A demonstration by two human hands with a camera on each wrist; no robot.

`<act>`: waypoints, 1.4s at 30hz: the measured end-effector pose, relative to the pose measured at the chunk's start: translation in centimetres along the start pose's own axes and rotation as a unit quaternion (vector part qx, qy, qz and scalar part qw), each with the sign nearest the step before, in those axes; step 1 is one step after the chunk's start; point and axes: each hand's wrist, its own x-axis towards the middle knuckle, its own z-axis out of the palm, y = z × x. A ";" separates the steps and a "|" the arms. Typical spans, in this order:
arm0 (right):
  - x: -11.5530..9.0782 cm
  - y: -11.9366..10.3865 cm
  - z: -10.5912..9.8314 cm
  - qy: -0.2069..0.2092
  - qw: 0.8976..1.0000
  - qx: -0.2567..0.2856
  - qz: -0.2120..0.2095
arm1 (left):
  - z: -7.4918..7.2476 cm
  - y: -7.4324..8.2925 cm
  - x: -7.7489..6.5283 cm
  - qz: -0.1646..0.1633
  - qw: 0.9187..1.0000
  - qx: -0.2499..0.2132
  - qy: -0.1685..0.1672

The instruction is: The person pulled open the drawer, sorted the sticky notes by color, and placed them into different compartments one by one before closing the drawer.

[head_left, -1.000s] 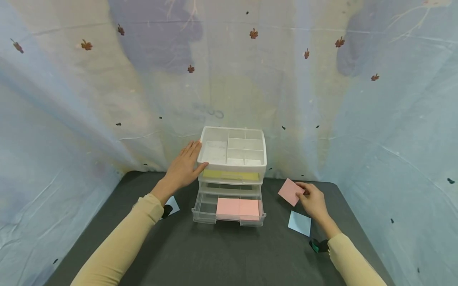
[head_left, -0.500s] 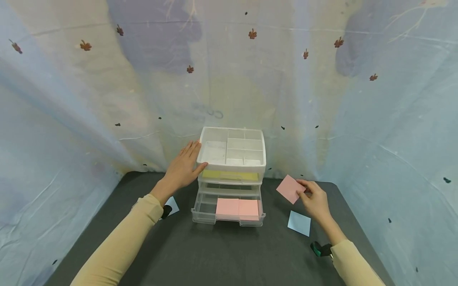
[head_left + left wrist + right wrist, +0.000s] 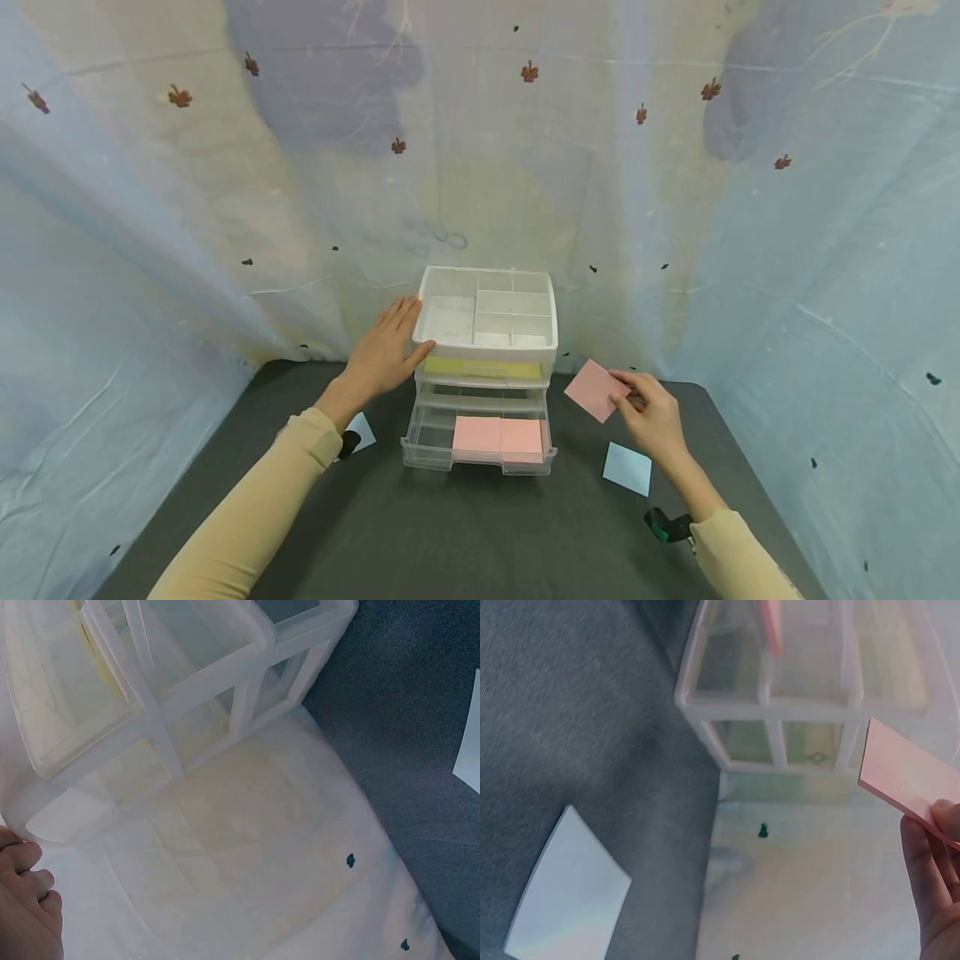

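A white plastic drawer organizer (image 3: pixel 486 346) stands at the back of the table. Its lower clear drawer (image 3: pixel 427 454) is pulled out and holds two pink sticky note pads (image 3: pixel 477 435) side by side. Through the closed drawer above shows something yellow (image 3: pixel 483 367). My left hand (image 3: pixel 384 350) rests with straight fingers against the organizer's upper left side. To the right of the organizer, my right hand (image 3: pixel 651 417) pinches a pink sticky note pad (image 3: pixel 597 390) between thumb and fingers, raised above the table; the right wrist view shows the pad's thickness.
A light blue sticky note pad (image 3: pixel 627 469) lies on the dark table (image 3: pixel 480 542) below my right hand. Another light blue one (image 3: pixel 363 430) lies left of the organizer, partly hidden by the left wrist. A patterned curtain (image 3: pixel 480 208) hangs behind and at both sides.
My right hand has lifted the pink sticky note pad slightly and carried it left, toward the organizer. The left hand and the pulled-out drawer have stayed where they were.
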 end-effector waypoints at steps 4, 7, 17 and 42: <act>0.3 -0.9 0.3 0.004 0.999 0.011 -0.031 | 0.0 0.0 0.0 0.002 1.000 0.001 0.004; 0.4 -1.5 0.5 0.007 0.999 0.021 -0.050 | 0.0 0.0 0.0 0.003 1.000 0.000 0.003; 0.9 -3.1 1.7 0.002 0.996 0.059 -0.072 | 0.0 0.1 -0.1 -0.001 1.000 0.002 0.003; 1.5 -6.3 6.2 -0.036 0.985 0.112 -0.128 | 0.0 0.0 0.0 0.004 1.000 0.006 0.006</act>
